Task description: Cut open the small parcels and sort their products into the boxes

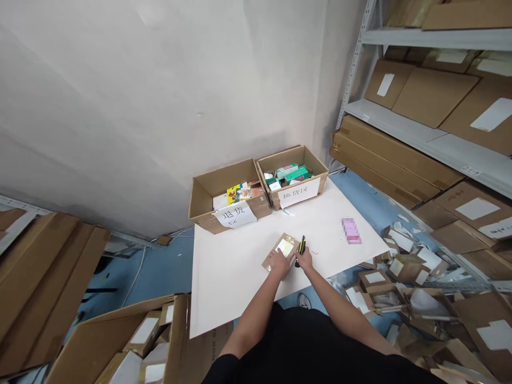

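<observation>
Item: small flat brown cardboard parcel (285, 248) with a white label, lying on the white tabletop (240, 282) under my left hand (276, 261), which is pressing down flat on its near end, fingers open. My right hand (306, 260), just beside it, is gripping a yellow-and-black utility knife (301, 248) at the parcel's right edge. Step, as I judge it: slitting the parcel open. The next move is calling for a shallow cut kept clear of my left fingers. Beyond both hands: two open labelled cardboard boxes (208, 194).
</observation>
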{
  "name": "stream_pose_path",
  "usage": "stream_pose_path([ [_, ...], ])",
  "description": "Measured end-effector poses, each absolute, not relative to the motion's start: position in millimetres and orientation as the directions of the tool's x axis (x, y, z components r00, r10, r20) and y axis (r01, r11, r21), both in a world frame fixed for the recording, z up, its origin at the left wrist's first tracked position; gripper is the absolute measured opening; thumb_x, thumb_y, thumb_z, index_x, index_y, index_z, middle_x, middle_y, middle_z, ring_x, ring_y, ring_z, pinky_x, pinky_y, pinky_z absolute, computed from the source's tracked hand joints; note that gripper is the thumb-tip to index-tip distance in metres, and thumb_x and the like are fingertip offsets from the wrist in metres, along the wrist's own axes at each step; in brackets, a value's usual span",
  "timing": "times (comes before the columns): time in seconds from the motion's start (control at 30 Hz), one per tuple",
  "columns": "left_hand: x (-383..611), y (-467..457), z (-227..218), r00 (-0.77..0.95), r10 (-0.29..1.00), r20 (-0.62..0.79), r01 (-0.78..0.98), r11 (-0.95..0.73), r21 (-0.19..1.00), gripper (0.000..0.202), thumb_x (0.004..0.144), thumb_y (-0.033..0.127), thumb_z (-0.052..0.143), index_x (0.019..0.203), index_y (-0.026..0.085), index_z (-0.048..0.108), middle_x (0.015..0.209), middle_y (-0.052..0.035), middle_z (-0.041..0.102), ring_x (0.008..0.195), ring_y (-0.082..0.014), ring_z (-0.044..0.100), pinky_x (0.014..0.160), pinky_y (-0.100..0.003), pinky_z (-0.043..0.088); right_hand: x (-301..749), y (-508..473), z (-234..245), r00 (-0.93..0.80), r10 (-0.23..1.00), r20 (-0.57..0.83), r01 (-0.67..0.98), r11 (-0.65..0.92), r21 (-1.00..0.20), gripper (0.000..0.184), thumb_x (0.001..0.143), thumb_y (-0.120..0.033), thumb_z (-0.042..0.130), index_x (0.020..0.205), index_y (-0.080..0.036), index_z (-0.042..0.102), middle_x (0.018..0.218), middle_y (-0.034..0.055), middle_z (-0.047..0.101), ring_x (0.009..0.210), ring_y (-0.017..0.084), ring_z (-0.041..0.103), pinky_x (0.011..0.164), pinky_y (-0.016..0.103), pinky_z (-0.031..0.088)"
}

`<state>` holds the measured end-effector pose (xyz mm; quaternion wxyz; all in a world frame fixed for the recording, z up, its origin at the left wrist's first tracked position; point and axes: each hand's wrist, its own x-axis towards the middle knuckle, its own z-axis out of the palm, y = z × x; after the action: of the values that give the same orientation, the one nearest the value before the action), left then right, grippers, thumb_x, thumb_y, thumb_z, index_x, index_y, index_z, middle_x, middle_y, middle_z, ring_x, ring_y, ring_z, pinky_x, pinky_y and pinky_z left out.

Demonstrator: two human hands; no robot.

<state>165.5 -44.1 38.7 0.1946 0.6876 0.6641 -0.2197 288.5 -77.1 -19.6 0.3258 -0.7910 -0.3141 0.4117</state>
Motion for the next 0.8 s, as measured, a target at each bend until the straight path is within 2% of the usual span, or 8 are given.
stream_pose_path([
  [0.17,122,-56,34,0.063,0.849,-0.525,0.996,-0.084,-0.017,0.107,0.079,0.057,0.07,0.166,0.015,0.024,0.157,-0.0239,0.046,0.143,-0.0412,0.042,0.114,-0.05,0.038,266,-46,-25,0.362,0.824,-0.435,0.324,-0.549,-0.77,0.022,0.094,-0.038,0.056,0.11,-0.023,0.056,0.099,0.0067,0.077,0.092,0.023,0.076,0.076,0.028,0.054],
  [0.27,77,-49,29,0.082,0.862,-0.501,0.993,-0.029,0.113,0.098,0.085,0.057,0.065,0.165,0.014,0.028,0.159,-0.0234,0.043,0.146,-0.0387,0.041,0.113,-0.045,0.041,251,-41,-39,0.272,0.861,-0.43,0.234,-0.493,-0.838,0.031,0.093,-0.049,0.055,0.111,-0.024,0.057,0.096,0.0045,0.077,0.085,0.022,0.077,0.075,0.028,0.054],
  [0.37,25,-37,23,0.058,0.858,-0.51,0.952,0.106,0.287,0.079,0.097,0.057,0.049,0.162,0.016,0.034,0.152,-0.0185,0.054,0.141,-0.0297,0.051,0.111,-0.034,0.043,242,-48,-58,0.299,0.881,-0.367,0.197,-0.433,-0.879,0.04,0.085,-0.061,0.057,0.101,-0.024,0.06,0.092,0.0054,0.077,0.088,0.026,0.076,0.076,0.031,0.054],
  [0.43,-4,-34,16,-0.094,0.842,-0.531,0.918,0.28,0.282,0.068,0.103,0.047,0.037,0.163,0.015,0.032,0.145,-0.0178,0.061,0.136,-0.0276,0.058,0.108,-0.034,0.046,236,-55,-70,0.303,0.878,-0.369,0.174,-0.432,-0.885,0.044,0.082,-0.068,0.054,0.091,-0.025,0.058,0.084,0.0052,0.076,0.083,0.027,0.075,0.074,0.034,0.054],
  [0.5,-22,-36,8,-0.206,0.82,-0.534,0.878,0.395,0.269,0.063,0.105,0.039,0.033,0.164,0.017,0.029,0.15,-0.0176,0.057,0.134,-0.0265,0.06,0.105,-0.034,0.048,228,-64,-80,0.321,0.863,-0.389,0.126,-0.446,-0.886,0.047,0.079,-0.073,0.052,0.086,-0.026,0.054,0.075,0.004,0.074,0.075,0.027,0.074,0.071,0.035,0.054],
  [0.6,-27,-47,-6,-0.175,0.831,-0.528,0.874,0.379,0.306,0.067,0.103,0.036,0.038,0.166,0.02,0.023,0.165,-0.0179,0.038,0.133,-0.0255,0.062,0.104,-0.032,0.05,207,-71,-91,0.353,0.833,-0.427,0.058,-0.475,-0.878,0.053,0.073,-0.079,0.054,0.082,-0.027,0.05,0.066,0.0029,0.07,0.067,0.027,0.071,0.066,0.037,0.053],
  [0.7,-22,-58,-18,-0.087,0.837,-0.54,0.908,0.29,0.303,0.071,0.101,0.035,0.042,0.167,0.019,0.022,0.159,-0.02,0.043,0.13,-0.0284,0.063,0.104,-0.035,0.051,183,-67,-96,0.374,0.817,-0.438,0.034,-0.484,-0.874,0.06,0.065,-0.085,0.056,0.081,-0.028,0.052,0.066,0.0034,0.068,0.067,0.029,0.071,0.064,0.038,0.054],
  [0.8,-24,-64,-27,-0.023,0.819,-0.574,0.933,0.224,0.282,0.071,0.099,0.025,0.044,0.167,0.019,0.026,0.156,-0.0213,0.047,0.125,-0.0311,0.067,0.102,-0.039,0.052,159,-49,-88,0.418,0.825,-0.38,0.03,-0.43,-0.902,0.064,0.064,-0.087,0.057,0.085,-0.027,0.057,0.081,0.0081,0.073,0.085,0.033,0.074,0.075,0.041,0.057],
])
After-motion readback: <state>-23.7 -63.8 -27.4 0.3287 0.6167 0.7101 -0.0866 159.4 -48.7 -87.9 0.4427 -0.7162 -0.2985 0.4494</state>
